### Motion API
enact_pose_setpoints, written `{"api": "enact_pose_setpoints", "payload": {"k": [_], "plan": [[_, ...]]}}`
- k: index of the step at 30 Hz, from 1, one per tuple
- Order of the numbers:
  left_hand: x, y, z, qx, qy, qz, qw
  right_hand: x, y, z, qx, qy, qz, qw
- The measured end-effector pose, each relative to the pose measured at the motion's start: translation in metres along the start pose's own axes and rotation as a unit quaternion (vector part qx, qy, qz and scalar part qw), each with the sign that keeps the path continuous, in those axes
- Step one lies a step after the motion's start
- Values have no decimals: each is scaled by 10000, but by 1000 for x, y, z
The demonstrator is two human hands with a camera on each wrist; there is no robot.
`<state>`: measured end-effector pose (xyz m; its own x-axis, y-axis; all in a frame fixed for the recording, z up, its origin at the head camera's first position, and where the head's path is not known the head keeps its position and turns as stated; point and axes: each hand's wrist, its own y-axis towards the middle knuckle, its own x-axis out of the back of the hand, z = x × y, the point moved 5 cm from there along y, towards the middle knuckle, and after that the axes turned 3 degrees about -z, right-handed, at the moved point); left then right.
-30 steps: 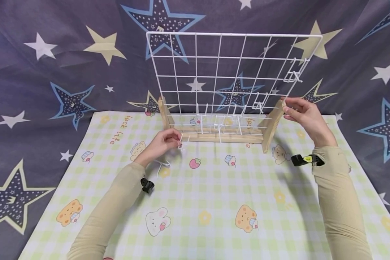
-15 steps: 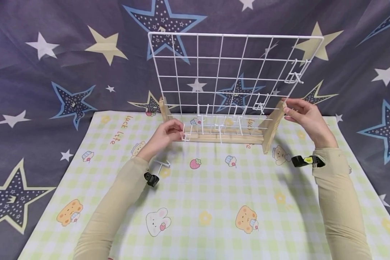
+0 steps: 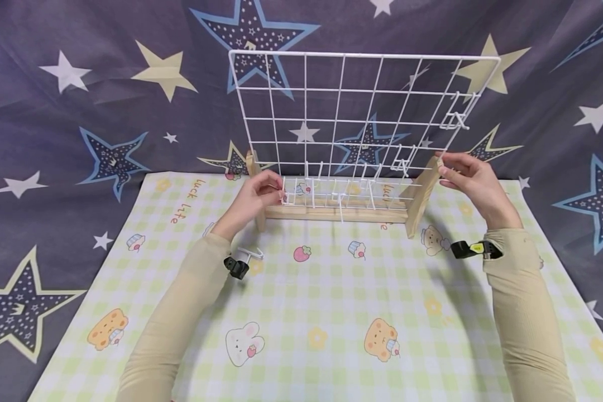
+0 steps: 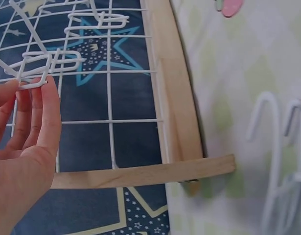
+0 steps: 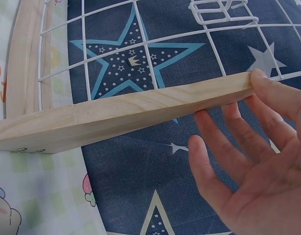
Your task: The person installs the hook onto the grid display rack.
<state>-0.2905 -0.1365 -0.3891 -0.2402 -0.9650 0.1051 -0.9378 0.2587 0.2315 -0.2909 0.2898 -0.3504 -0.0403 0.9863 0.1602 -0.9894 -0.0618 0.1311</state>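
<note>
A white wire grid panel [image 3: 364, 55] stands in a wooden stand [image 3: 341, 214] at the back of the table. My left hand [image 3: 250, 202] is at the grid's lower left and pinches a white wire hook [image 4: 38, 68] between thumb and fingers, right at the grid wires. My right hand [image 3: 474, 181] grips the top end of the stand's right side board [image 5: 121, 110], thumb on its edge and fingertips on its outer face. Several white hooks hang on the grid, among them one at the upper right [image 3: 454, 120] and one below it [image 3: 400, 163].
A loose white double hook [image 4: 275, 166] lies on the table just in front of the stand's left side, partly behind the left wrist camera in the head view. A checked tablecloth [image 3: 331, 296] covers the table. A dark star-patterned cloth [image 3: 181, 134] hangs behind the grid.
My left hand has risen and moved slightly right, carrying the hook from in front of the stand's base up against the lower grid wires. My right hand stays on the side board.
</note>
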Motion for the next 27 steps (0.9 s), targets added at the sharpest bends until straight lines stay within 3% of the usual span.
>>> {"api": "enact_pose_setpoints", "payload": {"k": [7,16,27], "plan": [[3,5,-9,21,-49,-84,10000,-2,1,-1,4,76,39,10000],[11,21,-38,-314,-237,-496,9980,0,0,-1,-57,154,25,9999],[12,32,-50,-505,-499,-732,9948,-1,0,0,-34,35,0,10000]]}}
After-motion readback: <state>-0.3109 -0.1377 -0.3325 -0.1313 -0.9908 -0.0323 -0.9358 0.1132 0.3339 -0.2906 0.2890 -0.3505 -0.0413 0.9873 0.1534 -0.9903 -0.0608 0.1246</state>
